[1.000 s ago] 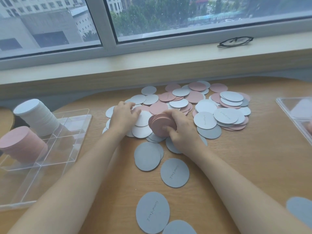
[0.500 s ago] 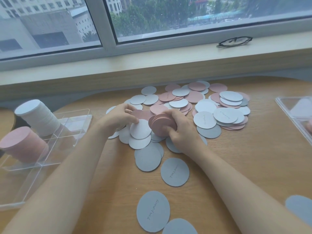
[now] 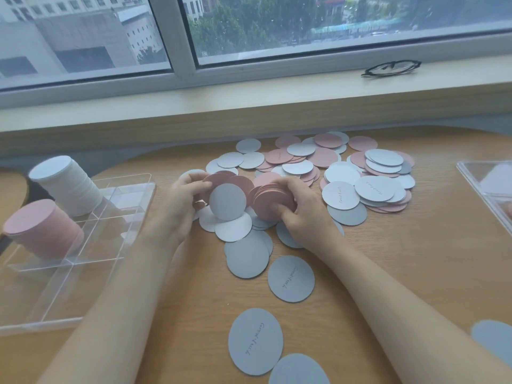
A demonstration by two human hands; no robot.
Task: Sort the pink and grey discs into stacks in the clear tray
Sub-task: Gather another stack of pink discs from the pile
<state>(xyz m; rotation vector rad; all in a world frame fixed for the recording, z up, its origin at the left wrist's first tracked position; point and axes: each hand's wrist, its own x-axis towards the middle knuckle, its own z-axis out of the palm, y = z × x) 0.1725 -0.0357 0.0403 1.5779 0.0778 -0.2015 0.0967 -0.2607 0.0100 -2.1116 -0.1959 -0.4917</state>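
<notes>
Pink and grey discs (image 3: 360,178) lie mixed in a loose pile across the middle of the wooden table. My right hand (image 3: 302,214) grips a thick bundle of pink discs (image 3: 273,200) just above the pile. My left hand (image 3: 182,200) pinches a few raised discs, a grey disc (image 3: 227,202) in front and pink ones behind it, held close to the bundle. The clear tray (image 3: 83,245) stands at the left with a pink stack (image 3: 41,228) and a white-grey stack (image 3: 66,184) in its far compartments.
Several grey discs (image 3: 291,278) lie singly on the table towards me. A second clear container (image 3: 487,189) sits at the right edge. Black glasses (image 3: 390,68) rest on the window sill beyond the table.
My left hand has lifted from the flat pile, picking up a grey disc with pink ones behind it, and moved them right towards the bundle. My right hand has kept its grip.
</notes>
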